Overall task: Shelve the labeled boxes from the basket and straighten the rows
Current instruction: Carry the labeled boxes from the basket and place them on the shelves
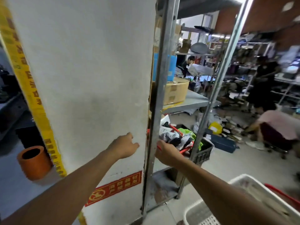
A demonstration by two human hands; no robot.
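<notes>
1. We saw the left hand point(125, 146) raised in front of a white pillar point(84, 78), fingers loosely curled and holding nothing; whether the knuckles touched the plaster we could not tell.
2. The right hand point(167, 152) reached just past the grey metal upright point(159, 88) of a shelving rack, with its fingers curled. Something thin and red showed at the fingertips, but the view was blurred, so we could not tell whether they gripped it.
3. The white basket point(243, 181) sat at the lower right, beneath the right forearm and well apart from both hands. Its contents were too smeared to make out, and no labeled box lay at either hand's fingers.
4. A cardboard box point(176, 91) rested on a grey shelf point(193, 99) of the rack, above the right hand.
5. Beyond the right hand, a black crate point(205, 151) on the floor held crumpled clothing and a red frame.
6. An orange pipe point(33, 161) stood left of the pillar, and a red sign point(114, 188) ran across its base.
</notes>
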